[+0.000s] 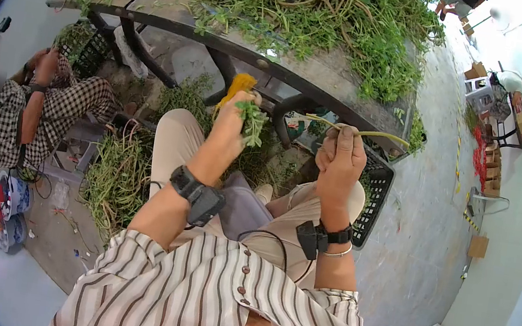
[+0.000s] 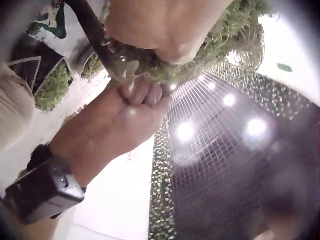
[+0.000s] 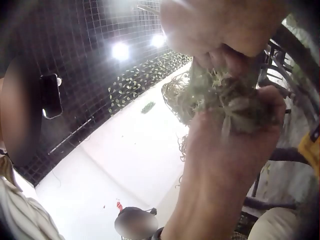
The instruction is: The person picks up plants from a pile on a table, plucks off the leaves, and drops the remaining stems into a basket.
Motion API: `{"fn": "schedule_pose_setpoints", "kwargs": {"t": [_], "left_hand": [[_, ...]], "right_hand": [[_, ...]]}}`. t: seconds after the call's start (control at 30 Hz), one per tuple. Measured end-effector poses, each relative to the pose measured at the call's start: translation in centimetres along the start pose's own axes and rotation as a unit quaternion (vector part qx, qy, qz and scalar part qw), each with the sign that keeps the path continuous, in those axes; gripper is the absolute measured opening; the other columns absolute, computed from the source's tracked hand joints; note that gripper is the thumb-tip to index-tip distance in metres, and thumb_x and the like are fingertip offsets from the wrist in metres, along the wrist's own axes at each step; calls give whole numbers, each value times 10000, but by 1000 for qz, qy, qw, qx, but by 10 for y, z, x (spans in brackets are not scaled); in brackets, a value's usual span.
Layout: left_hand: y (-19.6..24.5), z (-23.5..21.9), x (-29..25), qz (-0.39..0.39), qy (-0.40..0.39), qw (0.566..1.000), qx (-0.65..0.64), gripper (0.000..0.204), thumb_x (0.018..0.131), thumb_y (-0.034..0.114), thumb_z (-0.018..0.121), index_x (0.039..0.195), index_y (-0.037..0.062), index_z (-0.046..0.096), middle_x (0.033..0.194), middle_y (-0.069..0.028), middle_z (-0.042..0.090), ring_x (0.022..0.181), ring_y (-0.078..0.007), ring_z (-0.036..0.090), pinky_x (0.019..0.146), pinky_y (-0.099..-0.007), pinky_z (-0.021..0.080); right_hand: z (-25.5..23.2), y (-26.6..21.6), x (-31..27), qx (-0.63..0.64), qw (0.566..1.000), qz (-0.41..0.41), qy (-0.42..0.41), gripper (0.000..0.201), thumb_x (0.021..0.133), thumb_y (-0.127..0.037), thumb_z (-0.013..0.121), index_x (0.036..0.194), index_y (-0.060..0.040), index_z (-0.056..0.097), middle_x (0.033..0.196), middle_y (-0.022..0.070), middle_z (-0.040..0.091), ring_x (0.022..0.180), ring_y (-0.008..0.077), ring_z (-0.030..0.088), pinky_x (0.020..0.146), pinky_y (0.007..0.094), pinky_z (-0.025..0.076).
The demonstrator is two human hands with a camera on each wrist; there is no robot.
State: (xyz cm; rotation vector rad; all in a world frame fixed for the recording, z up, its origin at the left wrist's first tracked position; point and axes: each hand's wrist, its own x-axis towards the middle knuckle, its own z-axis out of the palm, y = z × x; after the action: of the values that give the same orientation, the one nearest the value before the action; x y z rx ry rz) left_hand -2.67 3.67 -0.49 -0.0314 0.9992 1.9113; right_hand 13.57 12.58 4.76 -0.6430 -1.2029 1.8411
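Leafy green sprigs [image 1: 252,123] stick out from my left hand [image 1: 229,128], whose fingers curl round them below the table's front edge. A bunch of the same leaves [image 3: 235,107] fills that hand in the right wrist view. Off to the right, my right hand [image 1: 342,158] pinches a long pale-green stem [image 1: 383,136] between thumb and fingers. The stem's thinner end points left toward the other hand. In the left wrist view the right hand [image 2: 115,117] has its fingers bent inward, and the left hand [image 2: 165,25] covers part of the greens.
A large heap of greens [image 1: 311,8] lies on the dark table [image 1: 163,3]. Something yellow [image 1: 239,84] hangs beyond my left hand. A black crate [image 1: 373,200] stands right of my knee, more stems [image 1: 114,175] lie left. A seated person [image 1: 26,108] works at far left.
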Motion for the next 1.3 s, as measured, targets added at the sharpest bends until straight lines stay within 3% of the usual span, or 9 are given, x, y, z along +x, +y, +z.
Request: {"fn": "schedule_pose_setpoints", "kwargs": {"t": [0.13, 0.2, 0.3, 0.53, 0.6, 0.8, 0.93, 1.13, 1.3], "left_hand": [[14, 13, -9, 9, 16, 999, -28, 162, 906, 210, 472, 832, 107, 572, 769, 14, 544, 622, -115, 547, 520, -263, 455], [16, 19, -12, 9, 15, 999, -47, 156, 918, 199, 461, 855, 105, 568, 769, 18, 539, 640, -114, 548, 551, -259, 463], [11, 19, -14, 13, -21, 999, -40, 148, 935, 192, 446, 890, 98, 552, 774, 21, 531, 674, -105, 544, 606, -244, 464], [-13, 27, -25, 81, -104, 976, 171, 188, 948, 252, 452, 908, 82, 519, 856, -11, 507, 799, -135, 501, 737, -260, 412], [-23, 24, -13, 226, -102, 910, 332, 228, 941, 255, 449, 909, 46, 533, 1029, -76, 453, 983, -217, 431, 888, -333, 341], [-18, 30, -20, 120, -116, 952, 257, 211, 942, 243, 449, 1049, 69, 499, 1022, -24, 453, 954, -152, 434, 869, -302, 347], [-14, 28, -21, 19, -132, 982, 133, 232, 922, 221, 455, 1057, 43, 519, 1116, -35, 445, 984, -164, 440, 908, -333, 342], [-17, 47, -17, 90, -165, 952, 243, 357, 918, 251, 471, 1181, 12, 508, 1112, -64, 493, 1088, -185, 447, 969, -325, 334], [-7, 54, -7, 166, -232, 922, 261, 412, 923, 274, 524, 1245, 20, 493, 1188, -65, 518, 1165, -175, 450, 978, -301, 356]], "right_hand": [[-22, 20, 3, -81, 990, 94, -64, 220, 953, -223, 494, 942, -12, 552, 692, -4, 483, 464, 51, 364, 404, 203, 298], [-30, 39, 3, -307, 914, 178, -197, 301, 949, -239, 475, 1033, 34, 571, 874, 76, 592, 528, 91, 500, 454, 244, 386], [-29, 53, -3, -397, 883, 81, -238, 371, 936, -238, 487, 1132, 72, 539, 1027, 128, 584, 560, 130, 553, 513, 256, 439], [1, 26, 5, -31, 951, 243, -189, 440, 950, -340, 480, 1285, -55, 468, 1137, 35, 547, 1003, 137, 544, 713, 320, 556], [10, 17, 4, -74, 951, 230, -192, 434, 949, -334, 485, 1288, -65, 460, 1144, 37, 539, 1002, 133, 542, 721, 316, 558], [17, 31, 6, -78, 956, 188, -211, 226, 929, -285, 547, 1034, -85, 537, 744, -43, 475, 593, 53, 472, 483, 212, 391], [12, 33, 11, -84, 951, 191, -227, 233, 929, -268, 541, 1055, -72, 551, 774, -49, 490, 598, 38, 454, 477, 210, 378], [4, 23, 17, -170, 970, 81, -154, 247, 896, -144, 514, 1108, -25, 560, 940, -21, 556, 811, 71, 480, 717, 210, 401], [-42, -43, 18, -356, 934, -30, -10, 286, 907, -202, 504, 1147, -56, 558, 862, -23, 570, 665, 28, 487, 508, 159, 367]]}}
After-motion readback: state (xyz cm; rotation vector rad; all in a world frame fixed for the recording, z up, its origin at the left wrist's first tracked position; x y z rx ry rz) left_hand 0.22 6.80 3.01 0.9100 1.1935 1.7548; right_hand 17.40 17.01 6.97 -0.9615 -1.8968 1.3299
